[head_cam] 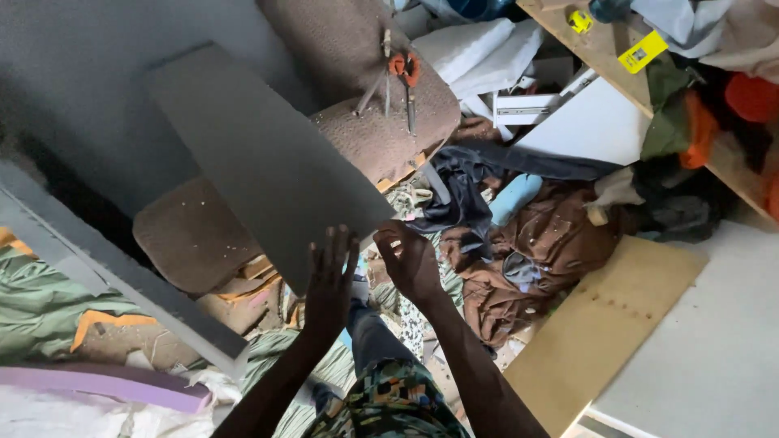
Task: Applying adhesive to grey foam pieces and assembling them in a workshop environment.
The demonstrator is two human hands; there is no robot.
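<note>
Both hands hold a flat grey board [260, 162] by its near end; its long axis runs from lower right up to upper left. The left hand [329, 280] lies flat with fingers spread against it. The right hand [410, 259] curls at the corner, apparently gripping the edge. Orange-handled scissors [403, 77] lie on brown cushions [381, 134] beyond.

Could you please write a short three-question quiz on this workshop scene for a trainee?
1. True or false: both hands are at the lower edge of the grey panel.
2. Which tool lies on the brown upholstered piece? A) orange-handled scissors B) a saw C) a paintbrush
3. What lies flat at the lower right, beside the brown cloth?

Key:
1. True: the left hand is pressed flat against it and the right hand grips its corner.
2. A, the scissors.
3. A plywood board.
</note>
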